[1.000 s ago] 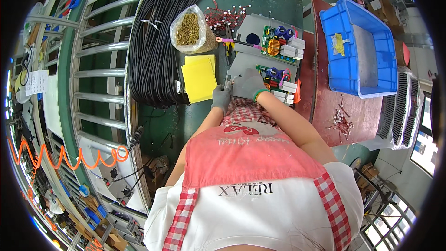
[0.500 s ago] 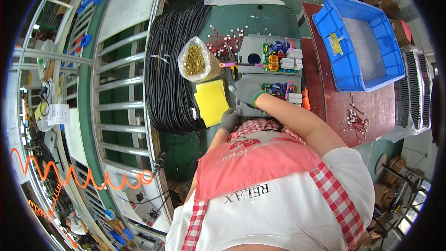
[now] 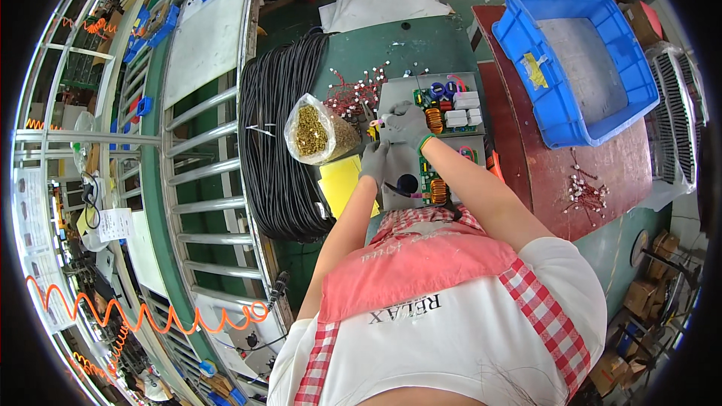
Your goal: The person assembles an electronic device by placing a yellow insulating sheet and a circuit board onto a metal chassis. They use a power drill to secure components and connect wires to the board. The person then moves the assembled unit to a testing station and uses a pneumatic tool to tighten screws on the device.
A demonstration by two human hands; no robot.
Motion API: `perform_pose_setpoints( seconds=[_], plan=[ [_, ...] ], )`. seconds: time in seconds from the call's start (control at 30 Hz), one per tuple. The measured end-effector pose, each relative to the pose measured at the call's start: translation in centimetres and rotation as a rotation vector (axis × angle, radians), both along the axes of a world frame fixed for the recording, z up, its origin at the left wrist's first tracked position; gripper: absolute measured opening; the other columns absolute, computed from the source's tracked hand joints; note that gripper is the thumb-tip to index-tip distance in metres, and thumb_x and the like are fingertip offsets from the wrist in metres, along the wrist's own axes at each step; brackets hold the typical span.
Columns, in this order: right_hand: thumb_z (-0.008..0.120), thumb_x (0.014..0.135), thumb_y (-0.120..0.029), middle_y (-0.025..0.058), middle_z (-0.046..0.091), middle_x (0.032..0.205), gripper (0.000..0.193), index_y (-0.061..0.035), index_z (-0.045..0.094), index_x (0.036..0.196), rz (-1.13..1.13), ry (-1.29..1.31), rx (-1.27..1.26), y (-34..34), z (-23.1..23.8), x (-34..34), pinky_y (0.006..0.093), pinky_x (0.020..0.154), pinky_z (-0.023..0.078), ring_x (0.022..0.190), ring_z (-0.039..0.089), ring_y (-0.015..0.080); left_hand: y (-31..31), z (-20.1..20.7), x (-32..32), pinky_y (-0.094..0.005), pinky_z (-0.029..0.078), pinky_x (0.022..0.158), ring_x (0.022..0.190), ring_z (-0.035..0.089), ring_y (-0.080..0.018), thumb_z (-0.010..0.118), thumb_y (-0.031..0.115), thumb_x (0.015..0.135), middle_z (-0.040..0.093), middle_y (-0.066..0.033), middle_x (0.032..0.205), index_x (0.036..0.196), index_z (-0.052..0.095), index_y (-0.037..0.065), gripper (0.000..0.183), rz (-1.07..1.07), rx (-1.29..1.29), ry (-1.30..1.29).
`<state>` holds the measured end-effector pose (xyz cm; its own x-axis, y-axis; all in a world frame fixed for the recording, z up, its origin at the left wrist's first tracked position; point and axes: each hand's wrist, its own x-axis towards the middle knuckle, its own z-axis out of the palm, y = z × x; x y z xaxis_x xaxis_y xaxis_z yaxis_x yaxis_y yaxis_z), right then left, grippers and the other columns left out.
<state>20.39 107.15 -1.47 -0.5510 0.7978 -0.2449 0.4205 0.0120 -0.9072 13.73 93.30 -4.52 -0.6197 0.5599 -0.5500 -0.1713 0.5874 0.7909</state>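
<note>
Both my hands wear grey gloves and work at the left edge of two grey metal plates. My right hand (image 3: 408, 124) is closed over the upper plate (image 3: 398, 90), its fingertips at a lead with a pink end (image 3: 384, 117). My left hand (image 3: 374, 159) is just below it, fingers drawn together by the plate edge; what they grip is hidden. Each plate bears a green circuit board with coils, blue capacitors and white blocks: the upper board (image 3: 457, 109) and the lower board (image 3: 434, 180). A black round part (image 3: 407, 183) sits on the lower plate. Yellow-handled pliers (image 3: 373, 132) lie beside my fingers.
Left of my hands stand a bag of brass-coloured small parts (image 3: 310, 131), yellow sheets (image 3: 340, 180) and a black cable coil (image 3: 278, 135). Red wires with white connectors (image 3: 357, 94) lie beyond. A blue crate (image 3: 549, 83) rests on the reddish table (image 3: 519, 173) at right.
My right hand has moved up from the lower plate to the upper one. My left hand has risen from the lower plate's near corner towards it. The lower plate's board and black part are now uncovered.
</note>
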Motion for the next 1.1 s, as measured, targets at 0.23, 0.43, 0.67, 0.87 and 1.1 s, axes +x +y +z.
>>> perform_pose_setpoints(
  seconds=[0.23,0.43,0.67,0.87,1.1],
  plan=[
    [0.058,0.081,-0.026,0.0169,0.062,0.092,0.026,-0.0009,0.064,0.084,0.346,-0.39,0.572,-0.4,-0.7,-2.0,0.0401,0.078,0.049,0.085,0.061,0.0332,1.7,-2.4,-0.7,-0.0328,0.046,0.084,0.095,0.063,-0.0248,0.059,0.032,0.085,0.066,-0.0156,0.104,0.115,0.058,-0.002,0.046,-0.081,-0.057,0.07],
    [0.049,0.088,-0.031,0.017,0.064,0.096,0.033,-0.0035,0.064,0.097,0.716,-0.504,0.492,5.7,6.5,-5.2,0.0432,0.083,0.049,0.093,0.062,0.0338,1.4,-1.8,-0.2,-0.0325,0.046,0.082,0.091,0.062,-0.0234,0.06,0.031,0.086,0.066,-0.0133,0.099,0.11,0.058,0.0,0.039,-0.098,-0.054,0.088],
    [0.067,0.073,-0.01,0.0133,0.065,0.095,0.035,-0.0123,0.061,0.107,1.083,-0.599,0.748,15.6,0.8,-12.5,0.0427,0.079,0.051,0.095,0.063,0.0304,1.3,-1.2,0.3,-0.0343,0.046,0.081,0.089,0.062,-0.0257,0.062,0.032,0.085,0.066,-0.0134,0.096,0.107,0.059,0.002,0.036,-0.054,-0.096,0.107],
    [0.073,0.071,-0.017,0.0087,0.067,0.091,0.034,-0.0204,0.067,0.104,1.153,-0.579,0.538,18.0,-6.3,-15.3,0.0375,0.071,0.051,0.086,0.065,0.0265,2.9,5.4,-0.2,-0.0407,0.047,0.08,0.09,0.062,-0.0327,0.066,0.029,0.08,0.065,-0.0169,0.093,0.103,0.06,0.005,0.034,-0.23,-0.312,0.482],
    [0.071,0.074,-0.024,0.0093,0.067,0.081,0.019,-0.0125,0.071,0.089,1.081,-0.226,0.331,19.6,1.9,-12.4,0.0363,0.068,0.05,0.076,0.065,0.0246,7.2,7.0,-4.5,-0.0362,0.048,0.074,0.082,0.06,-0.0257,0.057,0.029,0.087,0.063,-0.011,0.096,0.102,0.061,0.004,0.029,-0.164,-0.047,0.496]
  ],
)
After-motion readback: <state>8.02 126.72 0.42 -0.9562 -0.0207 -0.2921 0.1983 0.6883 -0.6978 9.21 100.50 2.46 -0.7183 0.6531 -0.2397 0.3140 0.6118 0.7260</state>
